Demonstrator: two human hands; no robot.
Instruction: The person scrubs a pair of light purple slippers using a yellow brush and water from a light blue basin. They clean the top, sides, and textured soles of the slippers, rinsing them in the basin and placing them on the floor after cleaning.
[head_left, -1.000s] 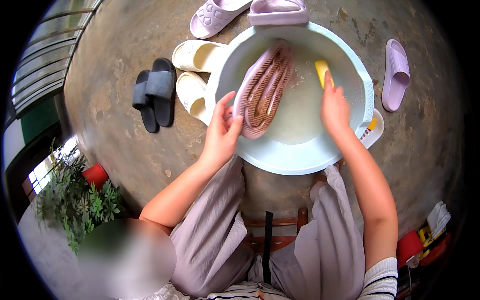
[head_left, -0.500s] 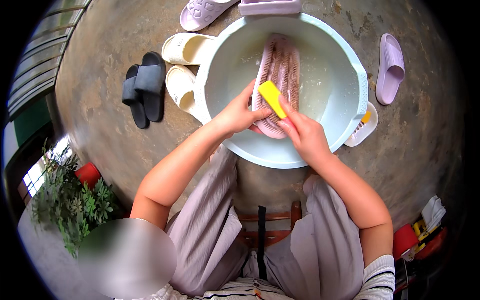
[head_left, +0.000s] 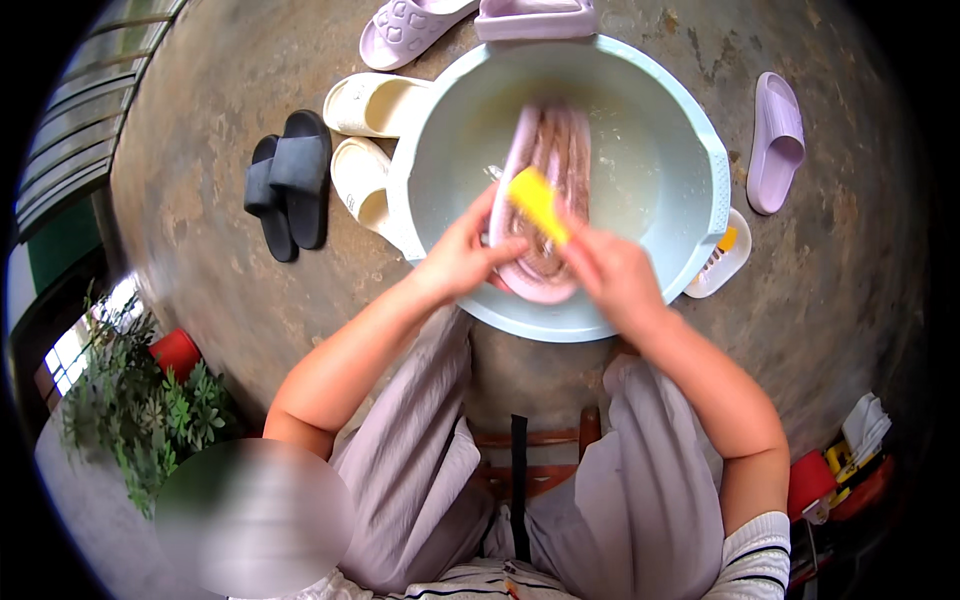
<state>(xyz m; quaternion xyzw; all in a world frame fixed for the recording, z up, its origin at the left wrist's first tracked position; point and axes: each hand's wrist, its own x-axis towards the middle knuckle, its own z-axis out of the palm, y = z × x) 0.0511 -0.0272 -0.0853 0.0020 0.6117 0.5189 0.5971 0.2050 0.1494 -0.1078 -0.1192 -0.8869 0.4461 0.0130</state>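
Observation:
A pink slipper (head_left: 575, 150) is held over the pale blue basin (head_left: 716, 180), its ridged sole facing up and stained brown. My left hand (head_left: 462, 252) grips it by the left edge near its lower end, thumb over the sole. My right hand (head_left: 618, 275), slightly blurred, is closed round a yellow brush (head_left: 536, 203) laid on the sole. Its bristle side faces down and is hidden. Cloudy water with small bubbles lies in the basin.
Cream slippers (head_left: 362, 180) stand against the basin's left side, dark slippers (head_left: 300, 165) farther left. Lilac slippers (head_left: 415, 32) lie beyond it, and another lilac slipper (head_left: 776, 145) to the right. A white slipper (head_left: 722, 258) touches the right rim. A leafy plant (head_left: 150, 420) stands at left.
The pink slipper has come nearer to me and a little left, with my left hand on it. The brush has shifted slightly down and left on the sole.

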